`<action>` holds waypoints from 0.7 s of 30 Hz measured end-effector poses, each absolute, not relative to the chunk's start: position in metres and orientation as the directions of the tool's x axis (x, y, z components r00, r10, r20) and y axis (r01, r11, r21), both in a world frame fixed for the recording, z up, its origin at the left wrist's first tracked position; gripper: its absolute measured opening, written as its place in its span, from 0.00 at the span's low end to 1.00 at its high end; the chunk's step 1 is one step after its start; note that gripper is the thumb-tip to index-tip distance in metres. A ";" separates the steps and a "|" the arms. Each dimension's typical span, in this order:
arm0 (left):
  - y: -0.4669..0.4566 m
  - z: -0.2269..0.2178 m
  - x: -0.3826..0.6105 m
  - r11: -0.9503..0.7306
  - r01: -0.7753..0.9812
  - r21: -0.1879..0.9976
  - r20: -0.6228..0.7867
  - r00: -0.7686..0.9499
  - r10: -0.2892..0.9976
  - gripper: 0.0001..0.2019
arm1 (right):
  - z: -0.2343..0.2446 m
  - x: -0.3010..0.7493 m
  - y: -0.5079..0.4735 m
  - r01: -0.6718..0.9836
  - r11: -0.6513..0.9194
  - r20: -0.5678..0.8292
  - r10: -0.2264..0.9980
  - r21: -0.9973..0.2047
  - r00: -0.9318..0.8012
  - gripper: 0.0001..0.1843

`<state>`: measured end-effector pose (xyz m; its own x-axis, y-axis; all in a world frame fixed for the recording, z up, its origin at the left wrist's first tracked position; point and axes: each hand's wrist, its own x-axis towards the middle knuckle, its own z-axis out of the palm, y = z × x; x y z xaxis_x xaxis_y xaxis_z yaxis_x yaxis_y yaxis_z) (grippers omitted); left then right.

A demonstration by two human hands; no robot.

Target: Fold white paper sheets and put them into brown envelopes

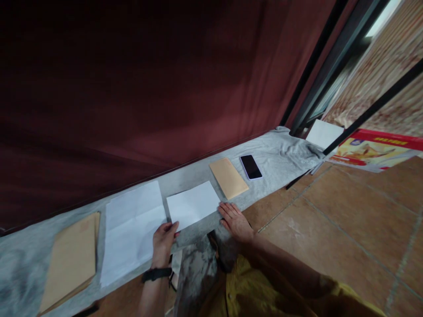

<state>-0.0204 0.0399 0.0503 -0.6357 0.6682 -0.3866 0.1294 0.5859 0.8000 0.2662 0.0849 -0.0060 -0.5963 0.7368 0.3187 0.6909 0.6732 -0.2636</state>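
A white sheet of paper (193, 204), about half the size of the sheets beside it, lies on the cloth-covered ledge in front of me. My left hand (165, 237) pinches its near left corner, thumb on top and the other fingers partly hidden below. At the near right corner my right hand (235, 222) lies flat, fingers stretched out and fingertips touching the paper's edge. Left of this sheet lie larger white sheets (132, 231) with a crease across the middle. Just to the right sits a single brown envelope (228, 177).
Several brown envelopes (72, 259) are stacked at the far left. A phone (251, 167) rests right of the single envelope on the grey cloth (280, 152). A dark red panel (148, 88) rises behind the ledge. A printed red-and-yellow box (373, 149) and a black bar (373, 108) stand at right.
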 end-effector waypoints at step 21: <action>0.028 0.049 -0.008 0.575 -0.072 0.815 -0.506 -0.575 0.643 0.08 | -0.008 0.253 0.080 0.664 0.693 0.328 0.719 -0.281 -0.613 0.29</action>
<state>-0.0083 0.0278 0.0490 -0.5751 0.6433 -0.5055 -0.0724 0.5755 0.8146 0.2526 0.0797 -0.0079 -0.6127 0.7190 0.3280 0.6636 0.6935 -0.2806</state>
